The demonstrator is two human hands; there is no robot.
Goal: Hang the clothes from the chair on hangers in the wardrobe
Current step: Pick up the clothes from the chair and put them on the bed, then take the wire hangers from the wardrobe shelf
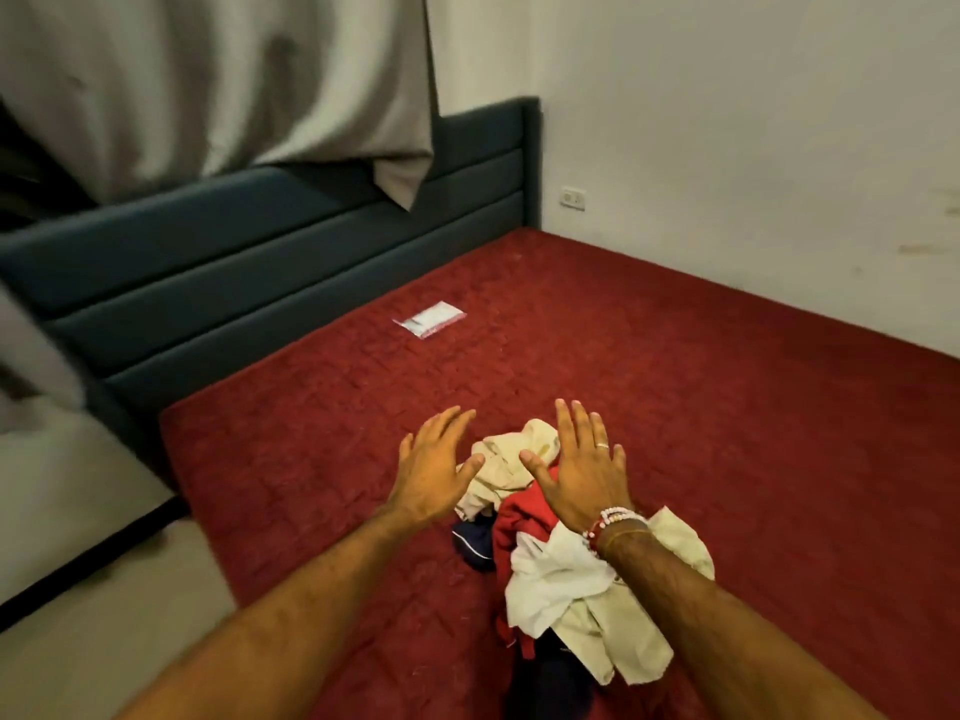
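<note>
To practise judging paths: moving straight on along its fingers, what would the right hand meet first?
Way looks free over the red bed cover; beyond, the right hand might reach the headboard. Depth unclear.

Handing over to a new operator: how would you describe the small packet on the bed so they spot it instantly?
Find the red bedcover in front of the dark blue headboard. Beyond the clothes pile, closer to the headboard, lies the small plastic packet. It is the only flat, whitish, see-through thing there, lying alone, unlike the crumpled garments.
</note>
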